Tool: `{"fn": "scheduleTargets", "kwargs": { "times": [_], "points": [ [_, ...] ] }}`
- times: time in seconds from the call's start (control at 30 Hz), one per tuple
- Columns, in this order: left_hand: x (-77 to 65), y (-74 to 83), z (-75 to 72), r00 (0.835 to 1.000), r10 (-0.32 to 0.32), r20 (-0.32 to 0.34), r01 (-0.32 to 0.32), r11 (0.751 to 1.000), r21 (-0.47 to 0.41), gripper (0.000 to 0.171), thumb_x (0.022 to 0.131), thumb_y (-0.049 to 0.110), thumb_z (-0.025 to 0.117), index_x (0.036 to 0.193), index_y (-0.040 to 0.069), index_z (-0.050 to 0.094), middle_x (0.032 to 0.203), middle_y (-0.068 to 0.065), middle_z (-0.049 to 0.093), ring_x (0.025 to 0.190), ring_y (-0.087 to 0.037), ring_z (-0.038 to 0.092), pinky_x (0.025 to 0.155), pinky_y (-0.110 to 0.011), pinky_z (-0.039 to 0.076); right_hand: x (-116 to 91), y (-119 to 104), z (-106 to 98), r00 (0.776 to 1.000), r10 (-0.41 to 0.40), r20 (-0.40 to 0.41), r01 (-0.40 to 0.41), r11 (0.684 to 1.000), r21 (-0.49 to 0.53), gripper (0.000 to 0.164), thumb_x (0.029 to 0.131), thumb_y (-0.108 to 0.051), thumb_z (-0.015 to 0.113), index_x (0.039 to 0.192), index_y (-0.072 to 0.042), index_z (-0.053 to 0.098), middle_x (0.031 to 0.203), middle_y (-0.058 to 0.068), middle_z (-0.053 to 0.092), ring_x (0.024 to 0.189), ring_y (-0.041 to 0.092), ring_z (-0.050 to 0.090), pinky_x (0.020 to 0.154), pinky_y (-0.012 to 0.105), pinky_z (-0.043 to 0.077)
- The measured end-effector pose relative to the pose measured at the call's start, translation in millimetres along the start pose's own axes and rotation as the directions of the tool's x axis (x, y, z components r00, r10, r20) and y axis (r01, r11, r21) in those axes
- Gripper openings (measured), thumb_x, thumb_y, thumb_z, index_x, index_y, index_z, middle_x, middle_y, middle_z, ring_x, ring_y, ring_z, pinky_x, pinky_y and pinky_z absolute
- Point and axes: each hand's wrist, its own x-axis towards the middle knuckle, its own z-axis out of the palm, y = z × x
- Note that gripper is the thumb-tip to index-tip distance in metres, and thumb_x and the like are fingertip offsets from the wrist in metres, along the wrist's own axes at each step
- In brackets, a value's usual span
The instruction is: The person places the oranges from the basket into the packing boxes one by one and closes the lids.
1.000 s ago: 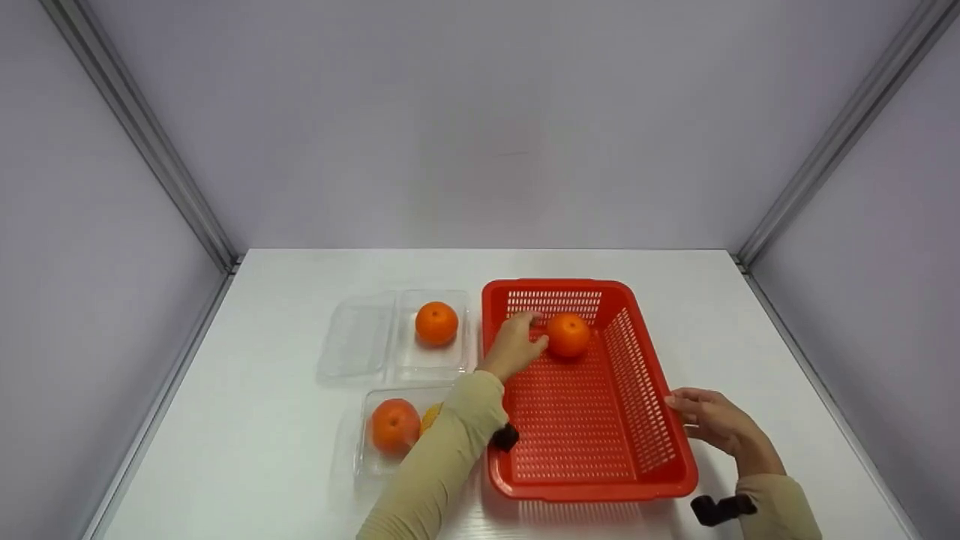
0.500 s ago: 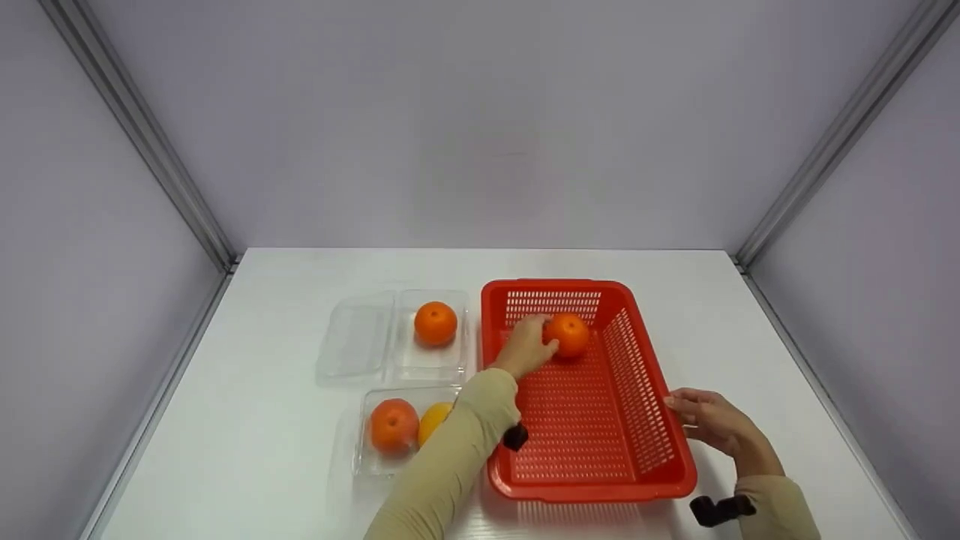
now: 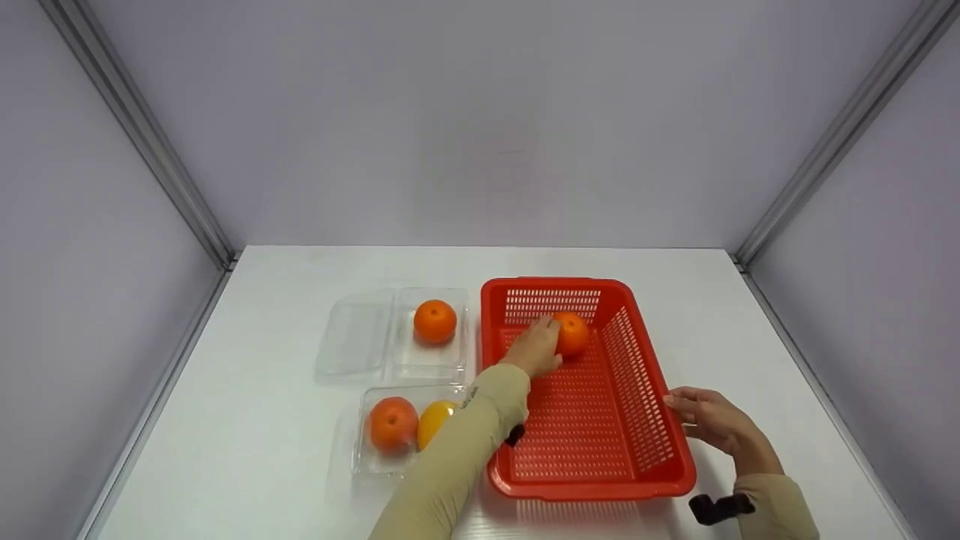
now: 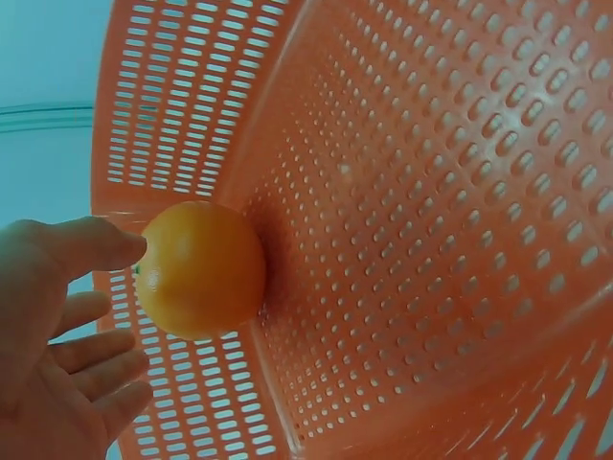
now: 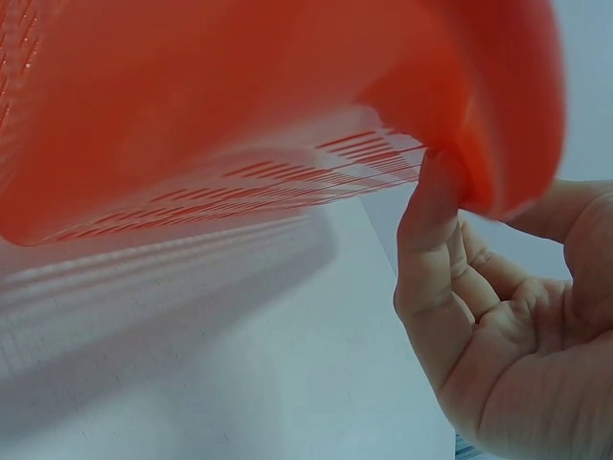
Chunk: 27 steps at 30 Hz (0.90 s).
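An orange [image 3: 574, 334] lies near the far end of the red plastic basket [image 3: 592, 492]. My left hand [image 3: 536, 349] reaches inside and overlaps the fruit's left side in the head view. In the left wrist view, one fingertip of the left hand [image 4: 72, 326] is right at the orange [image 4: 201, 270], while the other fingers are loosely spread beside it, not wrapped round. My right hand [image 3: 716, 420] pinches the basket's right rim. The right wrist view shows the right hand [image 5: 508, 316] with a finger under the rim [image 5: 522, 125] and the thumb partly hidden behind it.
Left of the basket stands a clear plastic box [image 3: 442, 366], its lid [image 3: 355, 337] folded out, holding another orange [image 3: 435, 322]. A second clear box [image 3: 367, 463] nearer the front holds an orange-red fruit [image 3: 392, 424] and a yellow fruit [image 3: 433, 420] partly covered by the left sleeve.
My left hand has moved rightward inside the basket, from beside the orange to overlapping it. More of the yellow fruit shows from behind the sleeve. The right hand stays at the rim.
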Motion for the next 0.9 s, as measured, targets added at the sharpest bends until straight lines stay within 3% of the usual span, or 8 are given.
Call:
{"fn": "scheduleTargets", "kwargs": {
  "times": [0.23, 0.4, 0.53, 0.9],
  "points": [
    [5.3, -3.6, 8.8, 0.999, 0.024, 0.026, -0.026, 0.996, 0.089, 0.065, 0.092, 0.019, 0.063, 0.148, 0.007, 0.033, 0.159, -0.009, 0.029, 0.148, -0.023, 0.030, 0.122, -0.036, 0.028, 0.4, 0.1, 1.5, 1.000, -0.012, 0.009, 0.012, 1.000, 0.012, 0.034, 0.098, -0.029, 0.053, 0.121, -0.003, 0.057, 0.100, -0.007, 0.070, 0.093, 0.010, 0.068, 0.084, 0.030, 0.058],
    [7.1, -4.6, 15.5, 0.998, 0.062, 0.017, -0.064, 0.978, 0.199, 0.072, 0.090, 0.019, 0.065, 0.150, 0.007, 0.027, 0.162, -0.009, 0.023, 0.150, -0.023, 0.024, 0.124, -0.035, 0.024, -0.3, 0.5, 1.0, 1.000, -0.021, 0.021, 0.021, 1.000, 0.020, 0.036, 0.099, -0.028, 0.051, 0.124, -0.001, 0.055, 0.101, -0.008, 0.069, 0.094, 0.010, 0.068, 0.084, 0.030, 0.058],
    [8.8, -1.9, 20.7, 0.994, 0.104, 0.015, -0.103, 0.947, 0.304, 0.074, 0.090, 0.020, 0.066, 0.151, 0.007, 0.026, 0.162, -0.009, 0.021, 0.151, -0.022, 0.023, 0.124, -0.037, 0.025, -2.3, 0.7, -0.4, 1.000, -0.019, 0.016, 0.018, 0.999, 0.027, 0.035, 0.099, -0.028, 0.051, 0.123, -0.002, 0.055, 0.100, -0.008, 0.070, 0.093, 0.010, 0.068, 0.083, 0.030, 0.058],
    [12.2, 2.1, 26.7, 0.991, 0.116, 0.065, -0.133, 0.857, 0.497, 0.069, 0.094, 0.019, 0.059, 0.153, 0.012, 0.025, 0.164, -0.004, 0.019, 0.152, -0.018, 0.019, 0.124, -0.036, 0.025, -1.3, -0.6, 5.7, 1.000, -0.019, 0.001, 0.019, 0.999, 0.030, 0.035, 0.099, -0.028, 0.053, 0.122, -0.001, 0.056, 0.100, -0.006, 0.070, 0.094, 0.011, 0.068, 0.083, 0.030, 0.058]
  ]
}}
